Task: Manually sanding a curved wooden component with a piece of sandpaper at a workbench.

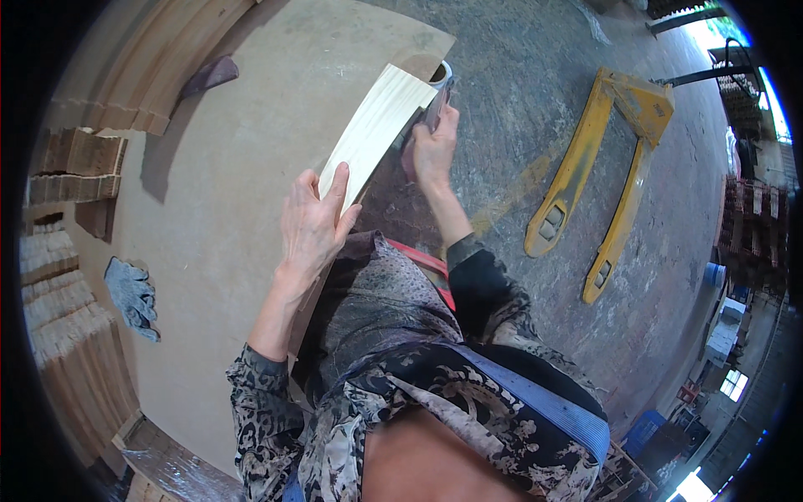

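My left hand (311, 219) grips the near end of a pale, flat wooden strip (378, 125), its thumb and forefinger lying along the top face. The strip slants away to the far right over the table edge. At its far end my right hand (435, 155) is closed round a roll with a hollow core and shiny side (439, 84), which looks like tape or film. The roll sits against or just beside the strip; whether they touch I cannot tell. My right palm and some fingers are hidden.
The tan tabletop (226, 151) carries a grey glove (132, 299), a dark purplish cloth (209, 76), stacked wooden strips (79, 360) along the left and long boards (159, 58) at far left. A yellow pallet jack (577, 159) stands on the concrete floor to the right.
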`<action>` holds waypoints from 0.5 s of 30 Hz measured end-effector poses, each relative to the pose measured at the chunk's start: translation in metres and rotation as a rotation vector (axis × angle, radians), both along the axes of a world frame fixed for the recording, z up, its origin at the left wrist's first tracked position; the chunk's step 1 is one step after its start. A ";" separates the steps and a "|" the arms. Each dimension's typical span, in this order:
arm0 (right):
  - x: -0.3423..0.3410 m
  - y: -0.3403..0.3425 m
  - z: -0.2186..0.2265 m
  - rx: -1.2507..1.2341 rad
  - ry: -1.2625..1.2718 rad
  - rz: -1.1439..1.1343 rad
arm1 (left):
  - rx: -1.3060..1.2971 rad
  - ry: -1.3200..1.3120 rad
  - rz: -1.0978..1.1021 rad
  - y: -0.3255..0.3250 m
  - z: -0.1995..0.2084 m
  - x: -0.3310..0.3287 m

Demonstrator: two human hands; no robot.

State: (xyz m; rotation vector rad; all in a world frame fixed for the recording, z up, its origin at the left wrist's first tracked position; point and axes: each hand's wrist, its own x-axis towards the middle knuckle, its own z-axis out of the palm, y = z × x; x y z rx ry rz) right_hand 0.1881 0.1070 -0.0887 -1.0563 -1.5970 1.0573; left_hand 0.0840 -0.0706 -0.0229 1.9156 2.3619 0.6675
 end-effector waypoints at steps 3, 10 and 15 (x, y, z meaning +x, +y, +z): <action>-0.007 -0.030 -0.009 0.119 0.019 -0.043 | -0.008 -0.026 -0.010 0.002 -0.004 0.002; 0.035 -0.044 -0.002 0.238 -0.155 0.031 | -0.048 0.002 0.044 -0.002 -0.005 0.001; 0.007 -0.014 0.009 0.304 -0.306 0.009 | -0.091 -0.008 0.060 0.001 -0.003 0.002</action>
